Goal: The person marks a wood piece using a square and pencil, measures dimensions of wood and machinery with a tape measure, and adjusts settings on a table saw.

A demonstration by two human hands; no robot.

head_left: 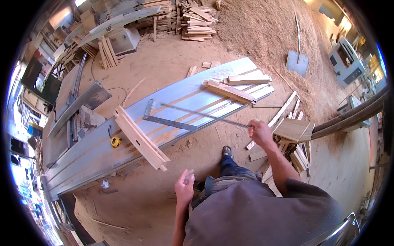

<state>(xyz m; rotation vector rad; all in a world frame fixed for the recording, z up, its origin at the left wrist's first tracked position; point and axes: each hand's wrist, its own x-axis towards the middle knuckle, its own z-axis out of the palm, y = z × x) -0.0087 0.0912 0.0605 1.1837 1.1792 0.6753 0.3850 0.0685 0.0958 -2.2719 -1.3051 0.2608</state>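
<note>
Grey and thin, a long strip point(223, 119) of a kind I can't make out crosses mid-frame. The right hand point(260, 133) has its fingers clamped on the near end, orange-red showing at the grip. From those fingers I read its long axis toward the upper left, over the desk point(88, 160), the far tip near an L-shaped metal square point(170, 123). The left hand point(184, 188), bottom centre, is well apart from it, fingers curled; I can't tell whether they pinch anything. Nearest that hand, a slotted pale timber point(141, 138) overhangs the desk's front edge. Farther out I get a yellow tape measure point(115, 142) left and a sawdust heap point(254, 37) upper right.
</note>
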